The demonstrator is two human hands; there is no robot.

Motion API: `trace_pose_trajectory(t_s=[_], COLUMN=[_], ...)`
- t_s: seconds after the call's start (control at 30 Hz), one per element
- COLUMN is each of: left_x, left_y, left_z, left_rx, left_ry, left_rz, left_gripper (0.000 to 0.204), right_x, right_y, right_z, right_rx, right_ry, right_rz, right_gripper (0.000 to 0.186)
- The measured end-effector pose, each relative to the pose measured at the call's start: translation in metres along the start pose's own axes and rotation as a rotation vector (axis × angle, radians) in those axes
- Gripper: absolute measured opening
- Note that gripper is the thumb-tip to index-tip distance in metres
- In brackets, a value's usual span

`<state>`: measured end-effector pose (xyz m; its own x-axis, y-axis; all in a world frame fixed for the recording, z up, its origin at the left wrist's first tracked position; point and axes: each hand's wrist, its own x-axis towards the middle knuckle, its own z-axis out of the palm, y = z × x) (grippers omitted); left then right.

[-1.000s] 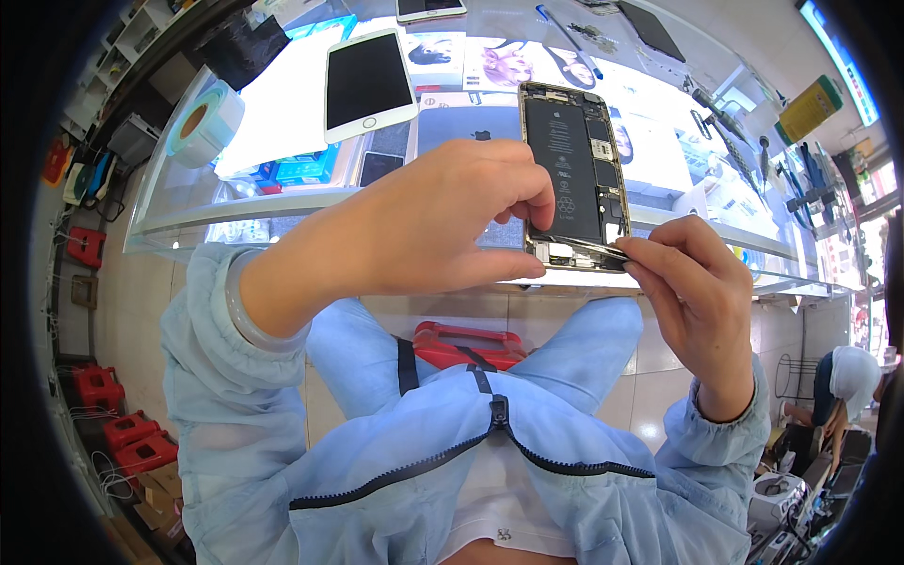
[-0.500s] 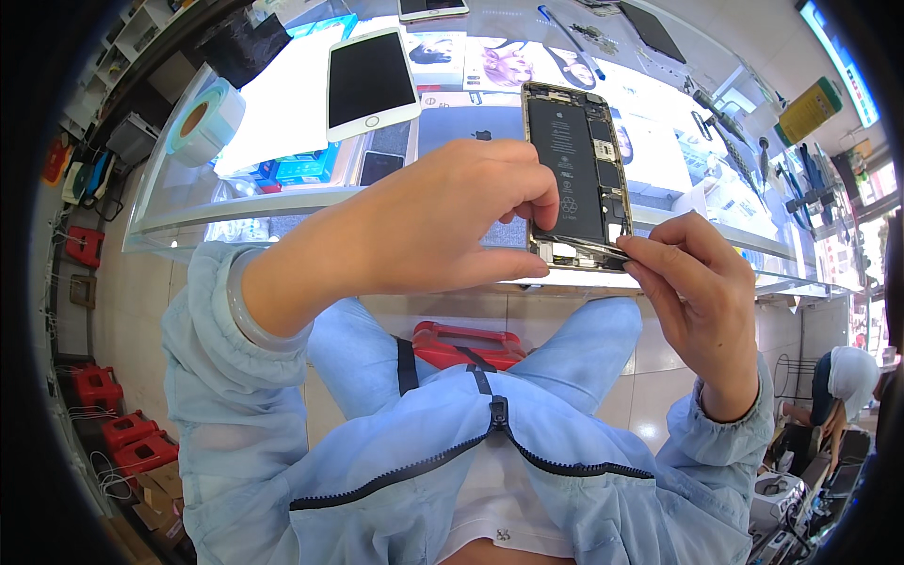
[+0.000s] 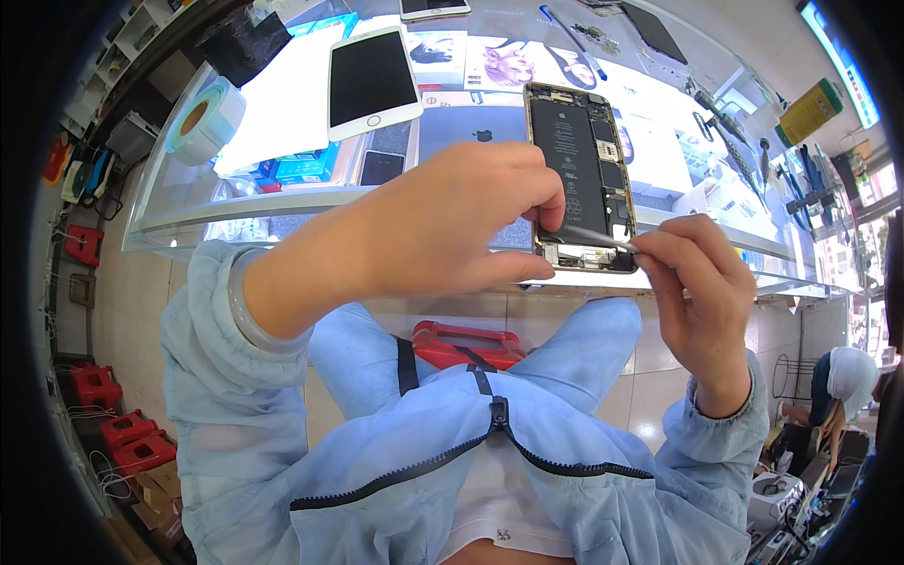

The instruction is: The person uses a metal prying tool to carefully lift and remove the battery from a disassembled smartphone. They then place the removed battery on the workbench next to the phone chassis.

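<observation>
Through the head camera I saw the opened phone (image 3: pixel 612 169) at the near edge of the counter (image 3: pixel 315 200), right of centre, its long shell rimmed in gold-toned metal. Inside lay a flat, matte black battery (image 3: pixel 567 151), with a strip of small metallic and dark parts along its right side. My left hand (image 3: pixel 461 217) was half open, the fingers bent over the shell's left edge and the thumb spread apart at the near left corner. My right hand (image 3: pixel 702 273) pinched the end of a slim, smooth metal tool (image 3: pixel 603 239), which slanted leftward across the phone's near end; its far tip was hard to make out beside the left fingertips. The counter was clear glass with a pale metal strip, brightly lit. Left of the opened phone and farther off lay a white phone (image 3: pixel 375 83) with a glossy black screen, and beyond that, leftmost, a thick tape roll (image 3: pixel 205 122) around a brown core. A slender blue pen (image 3: pixel 573 42) lay at the far side.
</observation>
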<state>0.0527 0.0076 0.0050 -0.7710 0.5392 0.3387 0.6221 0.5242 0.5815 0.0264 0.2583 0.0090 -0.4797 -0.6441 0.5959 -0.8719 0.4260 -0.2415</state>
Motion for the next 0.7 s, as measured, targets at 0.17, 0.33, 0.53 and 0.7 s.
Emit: trace_pose_trajectory(t_s=[0.17,0.33,0.53,0.7], left_x=[0.000,0.004,0.023,0.028], left_y=[0.000,0.001,0.007,0.012], left_z=[0.001,-0.001,-0.007,-0.010], left_rx=[0.003,-0.014,0.085,0.257], left_ry=[0.003,0.001,-0.120,-0.229], left_rz=[-0.012,0.042,0.087,0.107], left_gripper=[0.028,0.012,0.003,0.006], right_x=[0.002,-0.004,-0.013,-0.030], right_y=[0.002,0.002,0.005,0.013], right_z=[-0.010,-0.009,-0.003,0.008], right_rx=[0.035,0.126,0.241,0.468], right_ry=[-0.047,-0.106,-0.043,0.090], right_rz=[0.017,0.152,0.254,0.358], right_gripper=[0.017,0.019,0.018,0.025])
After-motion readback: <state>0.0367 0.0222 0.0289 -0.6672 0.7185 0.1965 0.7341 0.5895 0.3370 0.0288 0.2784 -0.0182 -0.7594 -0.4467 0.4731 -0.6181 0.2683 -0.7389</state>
